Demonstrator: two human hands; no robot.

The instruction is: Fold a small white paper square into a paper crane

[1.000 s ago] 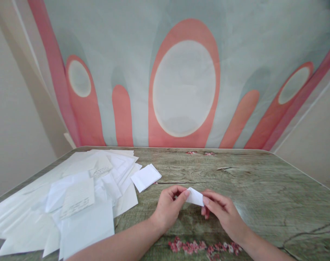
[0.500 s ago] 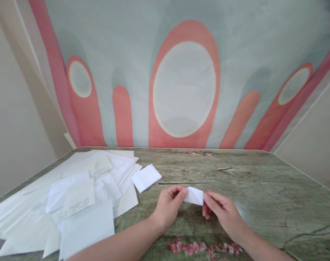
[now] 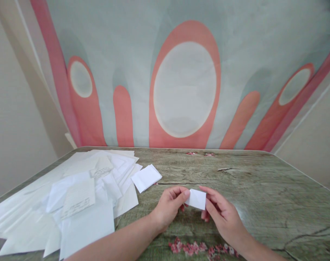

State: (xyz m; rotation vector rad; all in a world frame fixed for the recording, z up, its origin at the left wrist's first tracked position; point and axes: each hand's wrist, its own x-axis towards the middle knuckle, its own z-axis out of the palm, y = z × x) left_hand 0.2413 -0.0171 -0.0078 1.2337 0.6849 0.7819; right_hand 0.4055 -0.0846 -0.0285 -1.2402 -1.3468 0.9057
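Beyond the far edge of the table (image 3: 268, 188), my screen shows a coloured backdrop (image 3: 137, 47). Toward the near edge, the left hand (image 3: 167, 208) pinches a folded paper (image 3: 197, 199); the right hand (image 3: 227, 217) curls at its other end, pinching or not I cannot tell.

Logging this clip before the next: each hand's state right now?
Left hand: closed, pinching a small white rectangular piece of paper by its left end.
Right hand: half-curled at the paper's right end; whether it grips cannot be told.

The wood-patterned table (image 3: 268, 192) bears a spread paper heap (image 3: 86, 230) and small folded papers (image 3: 146, 177).
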